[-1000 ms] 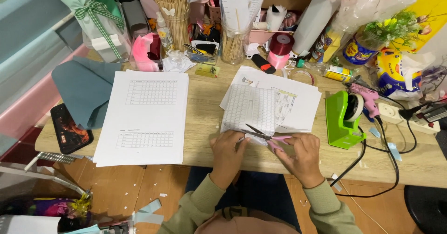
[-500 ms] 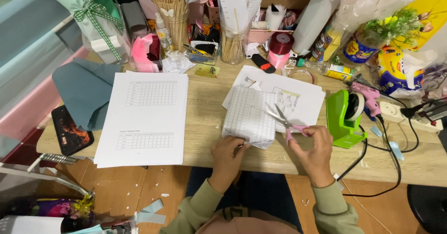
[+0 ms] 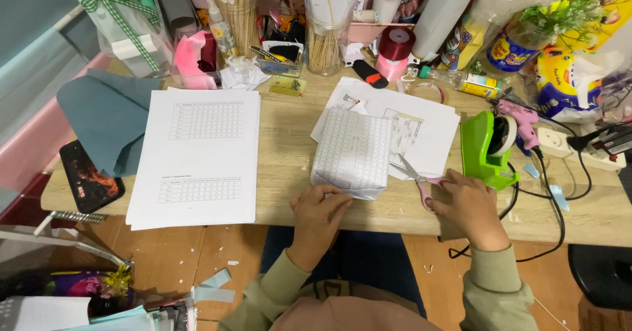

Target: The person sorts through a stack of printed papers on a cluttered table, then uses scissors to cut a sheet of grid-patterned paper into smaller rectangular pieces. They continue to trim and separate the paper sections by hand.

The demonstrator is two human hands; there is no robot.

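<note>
On the light wooden desk [image 3: 283, 153], a box wrapped in white grid-printed paper [image 3: 352, 153] lies near the front edge. The left hand [image 3: 319, 214] rests flat and open, fingertips touching its near edge. The right hand [image 3: 469, 206], knuckles up, grips pink-handled scissors [image 3: 416, 176] lying just beside the box.

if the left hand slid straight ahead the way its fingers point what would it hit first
The left hand points up and slightly right, across the desk. Its fingertips already sit at the near edge of the paper-wrapped box, so that box likely comes first, though contact is hard to confirm.
</note>
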